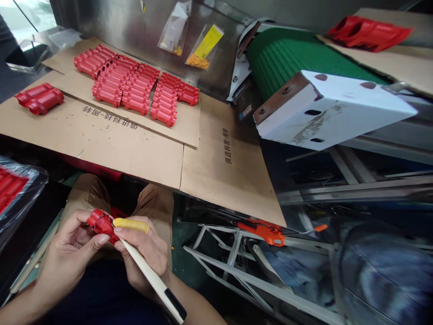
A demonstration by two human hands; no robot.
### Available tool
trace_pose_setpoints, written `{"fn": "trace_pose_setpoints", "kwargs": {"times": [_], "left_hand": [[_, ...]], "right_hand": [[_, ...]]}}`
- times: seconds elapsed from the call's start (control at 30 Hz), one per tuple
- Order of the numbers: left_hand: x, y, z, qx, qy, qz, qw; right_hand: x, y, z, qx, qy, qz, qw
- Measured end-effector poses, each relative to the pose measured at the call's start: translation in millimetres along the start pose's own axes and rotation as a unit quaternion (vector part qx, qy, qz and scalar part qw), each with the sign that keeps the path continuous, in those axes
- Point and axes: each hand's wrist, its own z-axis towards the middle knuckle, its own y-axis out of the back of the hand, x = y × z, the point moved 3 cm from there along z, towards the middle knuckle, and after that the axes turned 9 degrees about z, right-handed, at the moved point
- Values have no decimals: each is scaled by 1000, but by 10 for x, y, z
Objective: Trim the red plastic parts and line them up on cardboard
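Note:
Over my lap, my left hand (69,250) grips a small red plastic part (100,222) between thumb and fingers. The part is ribbed and tube-like, tilted toward my right hand. My right hand (149,250) wears a yellow finger cot (131,224) on its index finger. It is closed round a slim tool with a long cream handle (149,273) and a black band near its rear end. The tool's front end meets the red part, but its tip is hidden by the fingers, so its kind does not show.
Cardboard sheets (230,180) cover the table, with rows of red parts (135,85) and a separate pair (39,98). A green conveyor belt (287,58) carries more red parts (368,32). An orange air gun (264,232) hangs below. Another person's leg (385,266) is at right.

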Motion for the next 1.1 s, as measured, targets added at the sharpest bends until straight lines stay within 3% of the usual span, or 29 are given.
{"fn": "trace_pose_setpoints", "kwargs": {"times": [0.1, 0.2, 0.33, 0.43, 0.5, 0.57, 0.6, 0.63, 0.7, 0.77, 0.8, 0.87, 0.93, 1.1], "left_hand": [[40, -2, -4, 1, 10, -6, 1000], [47, -8, -8, 7, 50, -33, 998], [-47, -30, -11, 33, 192, -154, 969], [-105, -44, -23, 70, 291, -202, 933], [-76, -32, -37, 80, 331, -197, 919], [-20, -20, -42, 88, 326, -204, 919], [1, -13, -36, 91, 301, -206, 927], [16, -2, -24, 82, 266, -197, 940], [27, 35, 3, 35, 207, -159, 965], [28, 71, 31, -20, 187, -129, 974], [26, 82, 45, -31, 183, -128, 974], [21, 89, 71, -15, 171, -136, 976], [28, 101, 81, 0, 163, -131, 978], [15, 99, 48, -7, 164, -124, 979]], "right_hand": [[6, 19, 18, 12, -18, 6, 1000], [-26, 115, 27, 10, -88, 21, 996], [-129, 333, 78, -31, -233, 35, 971], [-225, 349, 155, 6, -355, 76, 932], [-287, 269, 171, 48, -441, 150, 883], [-329, 189, 143, 56, -502, 205, 839], [-339, 164, 120, 48, -514, 211, 830], [-337, 154, 100, 38, -507, 198, 838], [-287, 172, 87, 30, -424, 119, 897], [-169, 213, 106, 40, -266, 6, 963], [-102, 230, 114, 46, -185, -32, 981], [-1, 253, 116, 61, -72, -51, 994], [44, 259, 109, 76, -15, -28, 997], [22, 223, 76, 62, 21, 0, 998]]}}
